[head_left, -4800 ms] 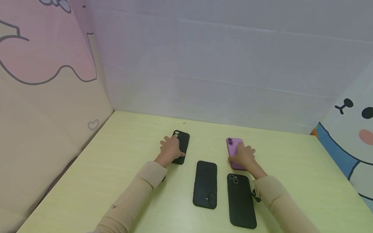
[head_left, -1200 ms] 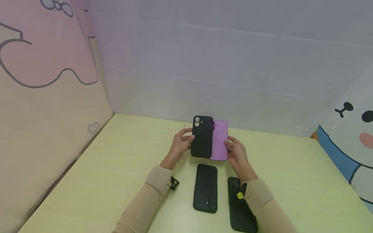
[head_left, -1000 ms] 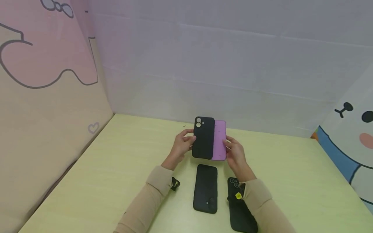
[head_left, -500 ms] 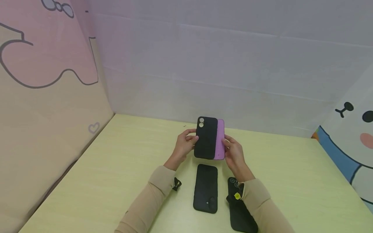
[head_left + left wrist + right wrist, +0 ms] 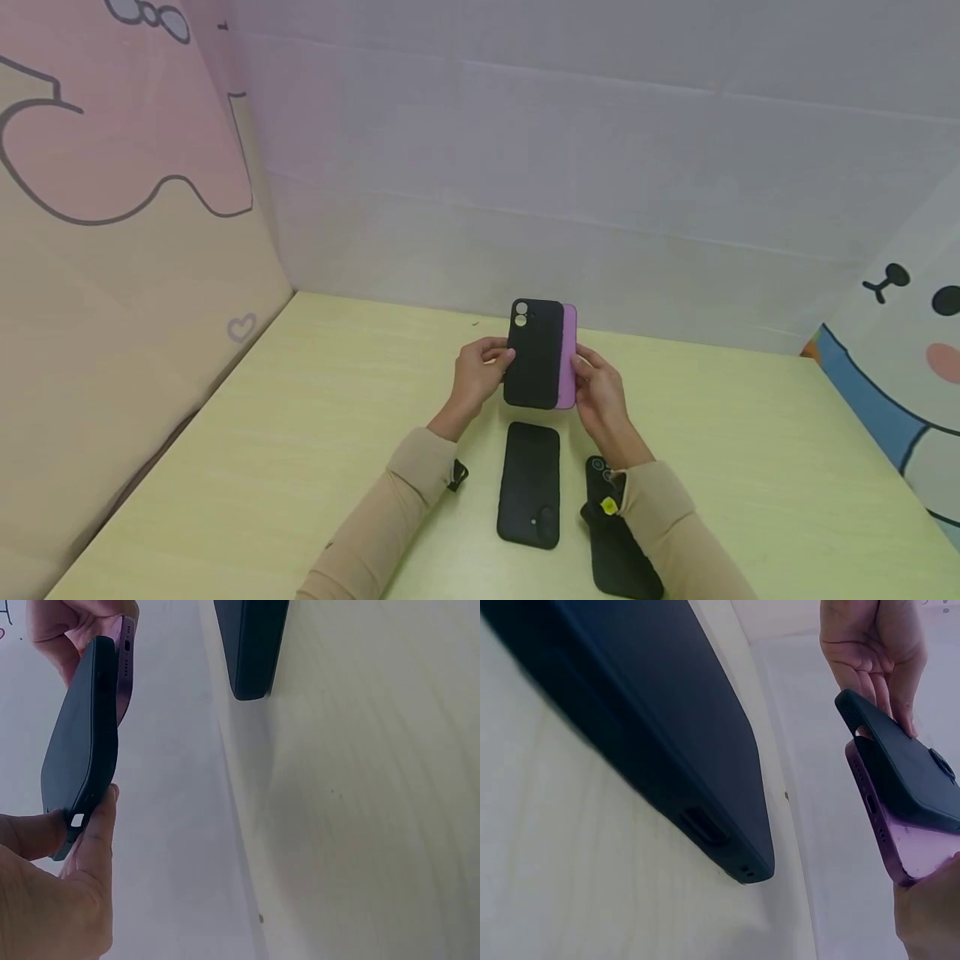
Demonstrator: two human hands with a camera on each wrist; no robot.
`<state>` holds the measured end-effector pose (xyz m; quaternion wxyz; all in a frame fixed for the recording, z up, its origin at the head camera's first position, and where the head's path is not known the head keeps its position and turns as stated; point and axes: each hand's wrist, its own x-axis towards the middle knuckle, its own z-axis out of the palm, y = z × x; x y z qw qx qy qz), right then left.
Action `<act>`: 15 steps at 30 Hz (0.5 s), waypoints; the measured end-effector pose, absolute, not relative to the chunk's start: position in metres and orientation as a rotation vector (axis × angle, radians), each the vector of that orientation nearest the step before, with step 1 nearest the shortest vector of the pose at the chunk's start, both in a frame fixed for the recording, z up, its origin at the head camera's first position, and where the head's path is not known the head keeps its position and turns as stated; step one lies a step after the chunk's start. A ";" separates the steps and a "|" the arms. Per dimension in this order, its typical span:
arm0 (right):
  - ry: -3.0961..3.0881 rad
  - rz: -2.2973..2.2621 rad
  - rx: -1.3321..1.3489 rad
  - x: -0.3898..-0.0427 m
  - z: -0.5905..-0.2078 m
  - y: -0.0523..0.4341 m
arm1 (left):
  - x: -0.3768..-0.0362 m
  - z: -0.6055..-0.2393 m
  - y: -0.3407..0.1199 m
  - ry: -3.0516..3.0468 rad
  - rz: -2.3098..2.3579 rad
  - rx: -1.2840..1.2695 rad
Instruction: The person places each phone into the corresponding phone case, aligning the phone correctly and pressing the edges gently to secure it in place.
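Raised above the table's far middle, a black phone case point(image 5: 534, 358) overlaps the left part of a purple phone point(image 5: 568, 358). My left hand point(image 5: 477, 379) pinches the case by its left edge, thumb in front. My right hand point(image 5: 602, 396) grips the phone's right edge. Two round camera openings show at the case's upper left. In the left wrist view, the case point(image 5: 71, 742) stands beside the phone's port end point(image 5: 126, 667). Seen from the right wrist, the phone point(image 5: 926, 847) sticks out past the case point(image 5: 915, 769); whether they are fitted together anywhere I cannot tell.
A black phone or case point(image 5: 528, 483) lies flat on the pale yellow table point(image 5: 322, 400), nearer me. Right of it, another black one with two lenses point(image 5: 626, 554) lies partly under my right sleeve point(image 5: 663, 492). A pale wall point(image 5: 525, 183) rises behind the table.
Earlier both hands reached to the separate items on the table. They have since been lifted and brought together; over the last second the case slid right, covering more of the purple phone.
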<state>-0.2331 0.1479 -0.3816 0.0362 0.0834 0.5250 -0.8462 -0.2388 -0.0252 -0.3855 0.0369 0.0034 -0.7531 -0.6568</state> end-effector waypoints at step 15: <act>1.529 -2.674 0.207 -0.231 -0.384 0.143 | -0.237 -0.386 -0.022 -2.278 -2.041 -0.020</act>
